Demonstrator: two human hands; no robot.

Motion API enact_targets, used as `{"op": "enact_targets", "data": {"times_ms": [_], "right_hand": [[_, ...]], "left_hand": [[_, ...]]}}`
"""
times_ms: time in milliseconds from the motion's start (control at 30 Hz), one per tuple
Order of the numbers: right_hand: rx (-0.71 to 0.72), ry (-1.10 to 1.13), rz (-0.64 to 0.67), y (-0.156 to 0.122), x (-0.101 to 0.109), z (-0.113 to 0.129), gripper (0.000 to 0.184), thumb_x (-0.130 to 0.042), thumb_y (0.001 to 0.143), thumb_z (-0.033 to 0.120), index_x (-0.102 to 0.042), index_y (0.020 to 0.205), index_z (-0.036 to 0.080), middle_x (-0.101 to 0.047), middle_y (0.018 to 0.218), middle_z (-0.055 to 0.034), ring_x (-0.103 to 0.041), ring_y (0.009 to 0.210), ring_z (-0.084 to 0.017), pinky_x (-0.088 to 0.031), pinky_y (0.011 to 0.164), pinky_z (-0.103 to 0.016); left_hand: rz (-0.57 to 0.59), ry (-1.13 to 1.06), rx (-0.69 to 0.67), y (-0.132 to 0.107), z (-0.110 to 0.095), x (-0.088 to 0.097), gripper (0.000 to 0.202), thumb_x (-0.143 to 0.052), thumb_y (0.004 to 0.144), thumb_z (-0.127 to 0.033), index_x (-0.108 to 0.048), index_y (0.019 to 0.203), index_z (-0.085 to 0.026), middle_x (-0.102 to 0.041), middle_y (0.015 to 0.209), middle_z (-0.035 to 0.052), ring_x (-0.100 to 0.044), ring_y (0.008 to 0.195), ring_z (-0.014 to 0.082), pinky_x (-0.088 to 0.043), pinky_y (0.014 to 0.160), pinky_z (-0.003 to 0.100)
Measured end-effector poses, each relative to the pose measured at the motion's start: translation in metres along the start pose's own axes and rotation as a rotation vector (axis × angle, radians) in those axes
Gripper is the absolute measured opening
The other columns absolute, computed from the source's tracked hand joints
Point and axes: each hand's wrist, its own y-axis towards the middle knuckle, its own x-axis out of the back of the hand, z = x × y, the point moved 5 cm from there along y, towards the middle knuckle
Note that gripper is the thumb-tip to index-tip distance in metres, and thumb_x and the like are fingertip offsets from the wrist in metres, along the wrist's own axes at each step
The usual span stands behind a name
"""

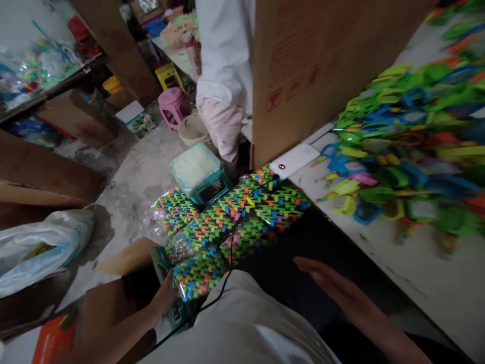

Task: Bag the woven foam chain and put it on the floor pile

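My left hand (162, 298) presses its fingers against a clear bag of small coloured plastic pieces (191, 275) low at the front, beside a printed card (163, 263). More such bags (246, 212) lie stacked across the middle. My right hand (333, 288) hovers flat with fingers apart over a dark area, holding nothing. A black cable (231, 242) runs over the bags toward me.
A teal scale (200, 174) sits on the floor. A tall cardboard box (314, 65) stands by the table (417, 268), which bears a heap of green and blue plastic toys (409, 146) and a white phone (294, 160). A person in white (223, 76) stands behind. A pink stool (172, 103) is beyond.
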Motion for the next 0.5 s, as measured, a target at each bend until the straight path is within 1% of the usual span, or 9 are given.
{"op": "enact_targets", "data": {"times_ms": [67,100,167,233,267,333,400,467,500], "right_hand": [[-0.018,0.048,-0.123,-0.026,0.023,-0.025,0.053,-0.051,0.083,0.063,-0.063,0.122,0.030,-0.060,0.131,-0.0084,-0.062,0.111,-0.026,-0.047,0.100,-0.043],[-0.021,0.073,-0.178,-0.038,0.031,-0.033,0.052,-0.051,0.083,0.062,-0.064,0.121,0.029,-0.062,0.128,-0.0089,-0.064,0.103,-0.025,-0.051,0.094,-0.041],[-0.019,0.111,-0.289,-0.060,0.042,-0.040,0.052,-0.050,0.084,0.062,-0.066,0.118,0.026,-0.067,0.118,-0.0101,-0.067,0.088,-0.023,-0.056,0.082,-0.037],[-0.010,0.115,-0.427,-0.078,0.053,-0.042,0.054,-0.049,0.084,0.063,-0.068,0.113,0.022,-0.072,0.101,-0.0100,-0.065,0.074,-0.020,-0.056,0.070,-0.033],[-0.010,0.097,-0.517,-0.088,0.060,-0.043,0.055,-0.049,0.083,0.064,-0.068,0.110,0.020,-0.073,0.092,-0.0091,-0.064,0.070,-0.019,-0.054,0.066,-0.032],[-0.023,0.022,-0.739,-0.111,0.079,-0.049,0.054,-0.050,0.080,0.065,-0.070,0.100,0.019,-0.072,0.081,-0.0072,-0.062,0.065,-0.019,-0.052,0.062,-0.030],[-0.052,-0.070,-0.979,-0.142,0.102,-0.061,0.049,-0.052,0.079,0.063,-0.071,0.094,0.020,-0.072,0.081,-0.0069,-0.064,0.068,-0.021,-0.052,0.064,-0.030],[-0.099,-0.152,-1.174,-0.176,0.124,-0.077,0.046,-0.050,0.080,0.060,-0.070,0.092,0.021,-0.073,0.085,-0.0074,-0.065,0.069,-0.021,-0.052,0.064,-0.030],[-0.124,-0.201,-1.246,-0.192,0.135,-0.085,0.045,-0.048,0.081,0.058,-0.070,0.092,0.021,-0.073,0.087,-0.0077,-0.064,0.068,-0.021,-0.051,0.063,-0.031]], "left_hand": [[0.003,0.004,-0.103,0.020,-0.023,-0.007,0.053,-0.053,0.068,-0.024,-0.056,0.120,-0.019,-0.062,0.124,0.0090,-0.047,0.128,0.0356,-0.035,0.106,0.054],[0.012,0.009,-0.182,0.030,-0.043,-0.014,0.054,-0.053,0.070,-0.025,-0.054,0.123,-0.018,-0.056,0.133,0.0106,-0.041,0.133,0.0344,-0.031,0.109,0.054],[0.034,0.036,-0.406,0.045,-0.097,-0.034,0.051,-0.050,0.077,-0.025,-0.051,0.127,-0.019,-0.048,0.140,0.0121,-0.037,0.136,0.0308,-0.029,0.111,0.053],[0.074,0.099,-0.697,0.042,-0.165,-0.061,0.043,-0.046,0.084,-0.023,-0.051,0.126,-0.022,-0.045,0.140,0.0114,-0.039,0.135,0.0279,-0.030,0.111,0.053],[0.115,0.138,-0.848,0.034,-0.201,-0.077,0.039,-0.045,0.086,-0.021,-0.053,0.124,-0.024,-0.046,0.139,0.0101,-0.040,0.134,0.0266,-0.031,0.111,0.052],[0.254,0.219,-1.123,0.005,-0.268,-0.110,0.035,-0.045,0.088,-0.016,-0.058,0.118,-0.029,-0.046,0.139,0.0067,-0.039,0.133,0.0245,-0.031,0.112,0.049],[0.410,0.285,-1.336,-0.031,-0.324,-0.138,0.038,-0.046,0.087,-0.012,-0.060,0.116,-0.031,-0.046,0.139,0.0046,-0.038,0.133,0.0236,-0.032,0.111,0.046],[0.574,0.320,-1.440,-0.064,-0.362,-0.163,0.039,-0.046,0.086,-0.009,-0.061,0.114,-0.031,-0.054,0.130,0.0042,-0.044,0.127,0.0219,-0.035,0.109,0.042],[0.687,0.348,-1.438,-0.077,-0.372,-0.176,0.036,-0.048,0.085,-0.010,-0.062,0.112,-0.030,-0.059,0.123,0.0035,-0.050,0.120,0.0206,-0.038,0.106,0.039]]}}
